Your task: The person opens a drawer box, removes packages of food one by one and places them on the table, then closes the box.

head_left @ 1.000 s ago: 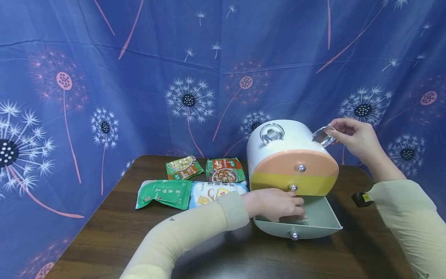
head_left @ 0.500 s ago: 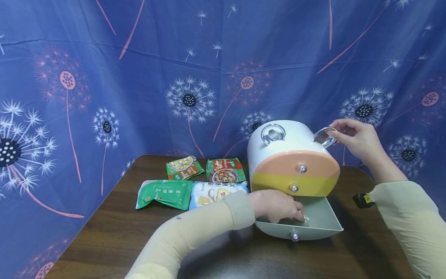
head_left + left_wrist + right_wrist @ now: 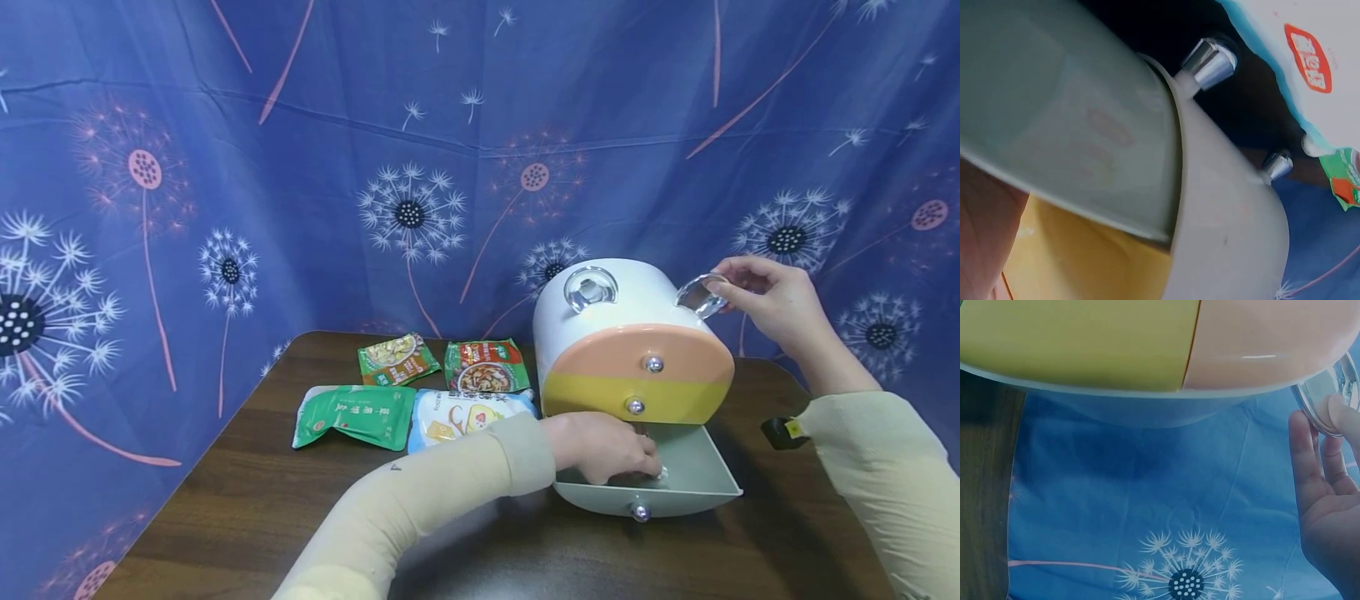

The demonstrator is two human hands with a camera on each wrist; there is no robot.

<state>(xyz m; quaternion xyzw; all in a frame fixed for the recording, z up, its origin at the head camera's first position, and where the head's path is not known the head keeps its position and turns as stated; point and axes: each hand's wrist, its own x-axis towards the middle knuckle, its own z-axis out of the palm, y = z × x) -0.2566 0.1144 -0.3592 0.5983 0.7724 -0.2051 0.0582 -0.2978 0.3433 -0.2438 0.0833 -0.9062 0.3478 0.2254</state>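
Note:
A white rounded drawer box [image 3: 606,293] with orange and yellow fronts stands on the table; its bottom grey-green drawer [image 3: 705,467] is pulled out. Inside that drawer my left hand [image 3: 603,448] reaches down, fingers curled over a small packet with a shiny clear edge [image 3: 663,473], mostly hidden under the hand. The left wrist view shows the drawer wall [image 3: 1072,112] but not the fingertips. My right hand [image 3: 776,304] pinches the box's silver, ear-shaped piece [image 3: 699,296] between thumb and fingers, as the right wrist view also shows.
Left of the box lie a green pouch [image 3: 356,417], a white-and-blue bag [image 3: 457,412] and two small food packets, one green [image 3: 397,360] and one red-and-green [image 3: 486,365]. A second silver ear [image 3: 591,288] tops the box. A blue dandelion cloth [image 3: 300,208] hangs behind.
My left hand has moved slightly right and lower into the open drawer. The right hand keeps its hold on the silver ear.

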